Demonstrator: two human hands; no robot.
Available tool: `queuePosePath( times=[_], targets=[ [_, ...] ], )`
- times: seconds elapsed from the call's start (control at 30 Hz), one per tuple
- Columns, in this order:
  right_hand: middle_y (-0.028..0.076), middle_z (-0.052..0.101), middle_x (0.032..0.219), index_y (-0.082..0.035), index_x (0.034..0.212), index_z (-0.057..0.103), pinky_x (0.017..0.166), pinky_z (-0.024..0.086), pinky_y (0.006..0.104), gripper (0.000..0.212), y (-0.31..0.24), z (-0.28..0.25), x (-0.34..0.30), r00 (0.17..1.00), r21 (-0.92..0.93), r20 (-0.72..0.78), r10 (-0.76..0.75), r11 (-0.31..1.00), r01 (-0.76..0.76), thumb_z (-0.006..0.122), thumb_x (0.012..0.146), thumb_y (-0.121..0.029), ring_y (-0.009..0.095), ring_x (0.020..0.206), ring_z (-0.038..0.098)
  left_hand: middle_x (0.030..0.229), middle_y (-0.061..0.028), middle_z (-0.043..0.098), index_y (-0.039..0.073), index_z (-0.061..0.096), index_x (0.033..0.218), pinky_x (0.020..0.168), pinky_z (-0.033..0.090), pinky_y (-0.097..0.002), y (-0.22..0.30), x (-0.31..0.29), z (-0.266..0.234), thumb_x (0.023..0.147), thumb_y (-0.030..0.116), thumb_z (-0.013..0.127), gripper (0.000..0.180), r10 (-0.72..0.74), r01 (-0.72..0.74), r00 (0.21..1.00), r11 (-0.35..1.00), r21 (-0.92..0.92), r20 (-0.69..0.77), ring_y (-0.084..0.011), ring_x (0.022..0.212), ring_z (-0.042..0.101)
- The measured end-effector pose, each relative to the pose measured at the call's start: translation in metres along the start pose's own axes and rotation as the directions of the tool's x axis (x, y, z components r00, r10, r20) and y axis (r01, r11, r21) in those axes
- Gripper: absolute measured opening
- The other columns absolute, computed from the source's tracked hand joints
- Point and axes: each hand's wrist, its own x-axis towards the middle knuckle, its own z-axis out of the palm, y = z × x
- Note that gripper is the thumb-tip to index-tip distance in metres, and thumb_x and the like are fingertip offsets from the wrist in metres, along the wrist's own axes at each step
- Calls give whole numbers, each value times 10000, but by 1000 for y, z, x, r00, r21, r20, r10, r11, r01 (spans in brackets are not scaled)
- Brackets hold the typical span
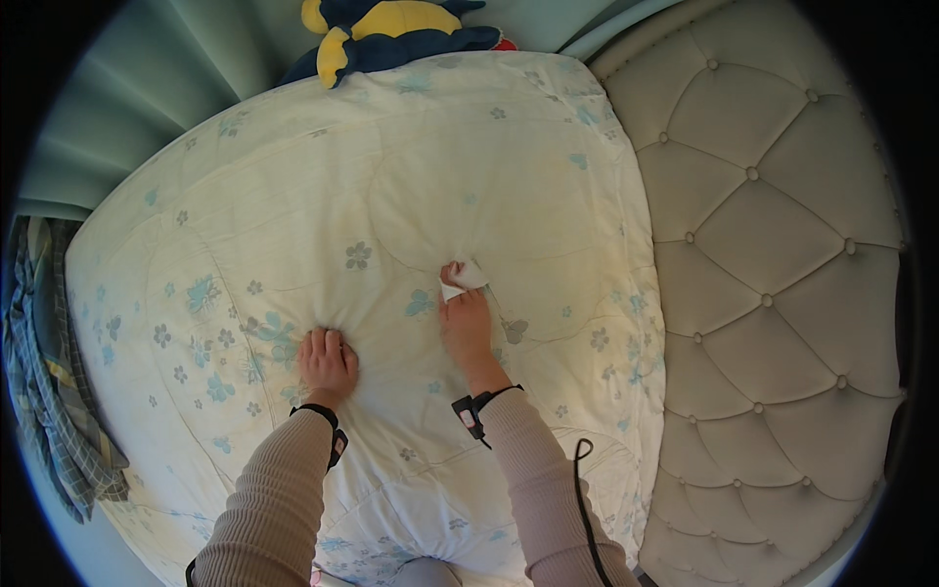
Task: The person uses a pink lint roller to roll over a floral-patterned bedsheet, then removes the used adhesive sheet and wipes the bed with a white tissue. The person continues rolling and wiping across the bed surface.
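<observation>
My right hand (464, 325) grips a small white piece, a tissue or thin cloth (470, 277), against the middle of a cream bed cover (528, 215) with blue and grey flowers. Its fingers are closed and partly hidden under the white piece. To the left, my left hand (328, 366) rests on the cover with curled fingers, and creases run out from it where the fabric is drawn together. What lies under those fingers is hidden.
A tufted beige headboard (753, 225) borders the bed on the right. A blue and yellow plush toy (401, 34) lies at the far edge, before grey-green curtains (166, 68). Dark checked fabric (54, 362) hangs at the left. A black cable (584, 509) runs along my right forearm.
</observation>
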Motion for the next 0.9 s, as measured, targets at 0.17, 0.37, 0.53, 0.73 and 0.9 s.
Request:
queuePosePath(
  times=[0.17, 0.37, 0.53, 0.73, 0.9],
  targets=[
    [188, 592, 1326, 30, 1209, 584, 1088, 422, 417, 322, 44, -7, 5, 728, 156, 425, 538, 749, -644, 514, 1022, -223, 345, 1273, 524, 927, -108, 530, 92, 534, 887, 821, 441, -458, -2, -1, -1, 815, 174, 558, 112, 3, -3, 999, 1000, 8, 38, -338, 907, 539],
    [148, 623, 1287, 15, 1253, 556, 1063, 453, 413, 349, 59, -64, -2, 680, 937, 350, 644, -222, -271, 491, 1042, -255, 296, 1226, 579, 928, -101, 532, 98, 533, 886, 839, 439, -459, -4, -2, 2, 813, 184, 559, 116, 1, -1, 1000, 1000, -13, 3, -329, 909, 541],
    [177, 642, 1260, 21, 1206, 594, 1049, 471, 399, 322, 38, -57, -10, 690, 727, 132, 711, 403, -555, 496, 1042, -237, 288, 1211, 606, 935, -99, 536, 104, 536, 892, 854, 435, -456, -3, -2, 1, 814, 193, 561, 121, -3, 3, 1000, 1000, 1, 20, -326, 924, 547],
    [209, 683, 1100, 50, 1041, 641, 889, 524, 419, 355, 30, 5, -3, 948, -136, 151, 279, 956, -260, 474, 1045, -264, 341, 1041, 653, 937, -106, 537, 99, 537, 893, 838, 434, -456, -3, -2, 3, 813, 177, 562, 115, 4, -4, 1000, 1000, -8, 6, -335, 924, 543],
    [173, 665, 1207, 37, 1113, 623, 1006, 494, 413, 373, 58, -26, 19, 585, 723, 392, 710, 156, -673, 441, 1053, -283, 322, 1153, 623, 941, -115, 537, 90, 538, 905, 823, 436, -462, -5, -3, 5, 807, 151, 562, 118, -8, 9, 1000, 999, -45, 27, -346, 921, 541]
  ],
)
